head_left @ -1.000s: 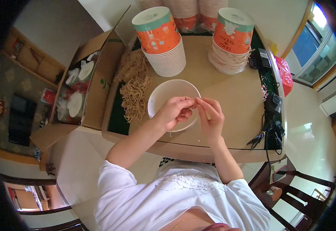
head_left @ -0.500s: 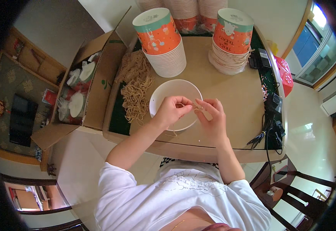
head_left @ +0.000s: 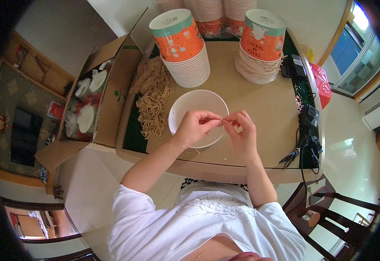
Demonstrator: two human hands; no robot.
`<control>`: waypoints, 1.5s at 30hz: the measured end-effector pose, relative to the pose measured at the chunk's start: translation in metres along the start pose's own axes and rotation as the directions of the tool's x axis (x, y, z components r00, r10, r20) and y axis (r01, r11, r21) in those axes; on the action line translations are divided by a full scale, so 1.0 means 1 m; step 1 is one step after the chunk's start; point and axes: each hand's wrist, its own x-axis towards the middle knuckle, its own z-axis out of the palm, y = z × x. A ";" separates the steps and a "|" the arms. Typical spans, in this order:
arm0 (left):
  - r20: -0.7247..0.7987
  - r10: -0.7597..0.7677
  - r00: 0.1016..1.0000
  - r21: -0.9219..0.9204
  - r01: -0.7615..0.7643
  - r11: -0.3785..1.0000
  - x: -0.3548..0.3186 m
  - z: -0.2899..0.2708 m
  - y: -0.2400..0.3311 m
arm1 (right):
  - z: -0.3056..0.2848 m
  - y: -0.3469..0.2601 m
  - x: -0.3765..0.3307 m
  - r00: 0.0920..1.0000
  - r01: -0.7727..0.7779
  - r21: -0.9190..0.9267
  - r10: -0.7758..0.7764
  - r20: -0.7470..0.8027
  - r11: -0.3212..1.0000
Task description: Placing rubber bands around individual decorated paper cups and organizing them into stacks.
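Observation:
A white-lined paper bucket (head_left: 194,101) sits open side up at the table's near edge. Over its right rim my left hand (head_left: 193,127) and my right hand (head_left: 243,132) meet, thumbs and forefingers pinched together. Between the fingertips is a short bit of tan twine, mostly covered by the fingers. A tan twine end (head_left: 197,150) hangs below the bucket's near rim. Left of the bucket lies a tangled heap of the same tan twine (head_left: 152,106).
Behind the bucket stand upside-down stacks of orange-and-teal paper buckets, one at left (head_left: 183,52) and one at right (head_left: 263,41). An open cardboard box (head_left: 111,95) holds wrapped buckets at far left. Black adapters and cables (head_left: 305,141) lie along the right edge, near a red basket (head_left: 322,85).
My right fingers have closed in from a looser spread, and the fingertips of both hands now meet more tightly on the twine. The bucket has stayed in place.

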 end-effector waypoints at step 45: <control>-0.247 0.334 0.910 0.306 -0.253 0.918 -0.029 0.019 -0.006 | -0.007 -0.038 -0.010 0.969 0.024 -0.405 0.078 0.233 0.914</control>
